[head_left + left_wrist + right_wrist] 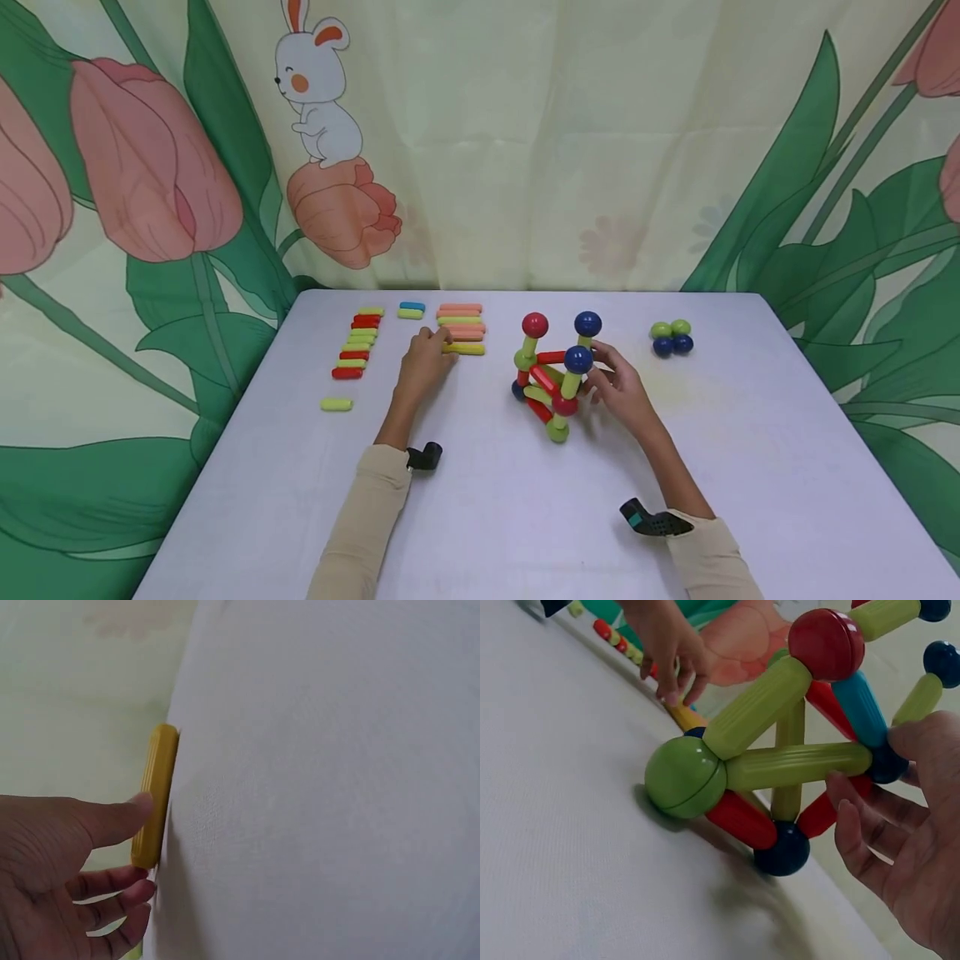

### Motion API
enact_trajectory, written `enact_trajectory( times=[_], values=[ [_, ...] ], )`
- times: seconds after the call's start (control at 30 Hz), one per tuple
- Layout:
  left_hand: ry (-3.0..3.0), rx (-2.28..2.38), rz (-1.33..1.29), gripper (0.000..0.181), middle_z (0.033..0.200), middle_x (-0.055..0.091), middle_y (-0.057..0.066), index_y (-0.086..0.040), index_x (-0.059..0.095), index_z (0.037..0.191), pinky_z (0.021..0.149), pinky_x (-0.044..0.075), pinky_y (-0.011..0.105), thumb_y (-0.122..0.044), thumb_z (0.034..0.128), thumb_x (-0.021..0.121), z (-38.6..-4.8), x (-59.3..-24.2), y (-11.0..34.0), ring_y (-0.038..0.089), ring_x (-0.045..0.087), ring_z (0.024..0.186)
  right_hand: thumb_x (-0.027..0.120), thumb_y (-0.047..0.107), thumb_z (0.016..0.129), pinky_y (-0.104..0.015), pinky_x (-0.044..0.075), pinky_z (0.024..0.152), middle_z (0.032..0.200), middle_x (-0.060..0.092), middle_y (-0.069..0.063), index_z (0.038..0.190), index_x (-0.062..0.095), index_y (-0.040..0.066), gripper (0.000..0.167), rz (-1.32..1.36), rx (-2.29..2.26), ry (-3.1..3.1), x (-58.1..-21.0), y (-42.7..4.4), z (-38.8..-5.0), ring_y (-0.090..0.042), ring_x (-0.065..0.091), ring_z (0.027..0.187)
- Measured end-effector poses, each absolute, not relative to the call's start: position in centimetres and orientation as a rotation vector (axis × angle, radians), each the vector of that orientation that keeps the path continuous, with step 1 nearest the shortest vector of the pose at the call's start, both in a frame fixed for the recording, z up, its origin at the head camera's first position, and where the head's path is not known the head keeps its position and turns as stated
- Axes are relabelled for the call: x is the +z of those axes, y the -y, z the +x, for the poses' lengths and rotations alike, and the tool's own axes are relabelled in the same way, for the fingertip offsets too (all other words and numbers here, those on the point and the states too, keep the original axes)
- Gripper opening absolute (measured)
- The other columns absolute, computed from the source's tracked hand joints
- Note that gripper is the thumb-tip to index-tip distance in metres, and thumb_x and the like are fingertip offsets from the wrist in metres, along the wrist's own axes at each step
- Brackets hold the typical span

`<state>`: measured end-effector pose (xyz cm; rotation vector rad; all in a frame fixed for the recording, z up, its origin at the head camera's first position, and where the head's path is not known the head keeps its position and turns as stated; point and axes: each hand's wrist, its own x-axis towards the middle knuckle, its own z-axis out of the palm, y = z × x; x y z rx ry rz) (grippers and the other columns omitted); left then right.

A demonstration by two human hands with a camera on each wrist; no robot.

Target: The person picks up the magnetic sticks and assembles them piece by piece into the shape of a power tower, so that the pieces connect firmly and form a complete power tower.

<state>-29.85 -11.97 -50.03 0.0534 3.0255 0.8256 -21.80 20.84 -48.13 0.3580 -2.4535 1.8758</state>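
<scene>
My left hand (426, 362) pinches the left end of a yellow magnetic stick (467, 348) lying on the table. In the left wrist view the thumb rests on that stick (155, 799), with the other fingers curled at its lower end. My right hand (621, 387) holds the right side of a frame of magnetic sticks and balls (545, 380). Close up in the right wrist view, the thumb and fingers are around a dark blue ball (887, 765) joining a blue stick (859, 707) and a yellow-green stick (799, 766). Two upright sticks on the frame carry blue balls (578, 359).
Orange and green sticks (461, 309) lie just behind the yellow one, beside a blue stick (412, 307) and a green one. A column of red and green sticks (352, 355) runs down the left. Green and blue balls (672, 338) sit at right on the white table (495, 517).
</scene>
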Motion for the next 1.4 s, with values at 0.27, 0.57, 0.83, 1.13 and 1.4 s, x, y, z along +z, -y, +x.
enact_trajectory(
  times=[0.27, 0.57, 0.83, 1.13, 1.4],
  values=[
    [-3.112, 0.7, 0.084, 0.027, 0.086, 0.059, 0.005, -0.013, 0.054, 0.095, 0.068, 0.047, 0.032, -0.024, 0.0856, 0.076, -30.1, -49.4, 11.0, 0.021, 0.054, 0.08, 0.059, 0.011, 0.097, -0.03, 0.057, 0.065, 0.123, 0.055, -0.018, 0.137, 0.048, 0.002, 0.042, 0.508, 1.845, 2.485, -48.5, -21.4, -22.0, -0.018, 0.065, 0.086],
    [-3.059, 0.733, 0.226, 0.027, 0.113, 0.067, 0.005, -0.009, 0.068, 0.115, 0.091, 0.054, 0.038, -0.016, 0.0894, 0.072, -29.5, -50.1, 11.0, 0.022, 0.06, 0.102, 0.072, 0.012, 0.088, -0.027, 0.058, 0.067, 0.106, 0.062, -0.009, 0.127, 0.054, 0.002, 0.045, 0.533, 1.835, 2.614, -49.5, -21.6, -21.7, -0.016, 0.063, 0.084],
    [-2.382, 1.695, 0.021, 0.031, 0.113, 0.064, 0.013, -0.001, 0.064, 0.12, 0.088, 0.055, 0.032, -0.02, 0.0953, 0.064, -27.2, -47.6, 10.4, 0.02, 0.062, 0.098, 0.074, 0.005, 0.085, -0.029, 0.056, 0.057, 0.096, 0.063, -0.01, 0.12, 0.056, 0.005, 0.04, 0.55, 1.812, 2.596, -50.2, -20.4, -21.1, -0.02, 0.062, 0.067],
    [-2.015, 1.993, 0.215, 0.031, 0.107, 0.068, 0.014, 0.003, 0.06, 0.115, 0.088, 0.057, 0.033, -0.016, 0.0913, 0.069, -23.5, -43.1, 8.6, 0.016, 0.07, 0.092, 0.074, 0.003, 0.084, -0.032, 0.056, 0.054, 0.094, 0.062, -0.019, 0.117, 0.056, -0.001, 0.037, 0.584, 1.733, 2.579, -47.1, -18.7, -19.3, -0.023, 0.061, 0.062],
    [-2.099, 1.845, 0.291, 0.033, 0.102, 0.07, 0.011, -0.002, 0.061, 0.112, 0.09, 0.056, 0.035, -0.02, 0.0878, 0.074, -22.4, -42.9, 7.7, 0.023, 0.069, 0.095, 0.074, 0.002, 0.084, -0.029, 0.056, 0.054, 0.095, 0.063, -0.018, 0.117, 0.057, -0.001, 0.038, 0.6, 1.728, 2.552, -46.8, -18.5, -19.2, -0.01, 0.06, 0.064]
  ],
)
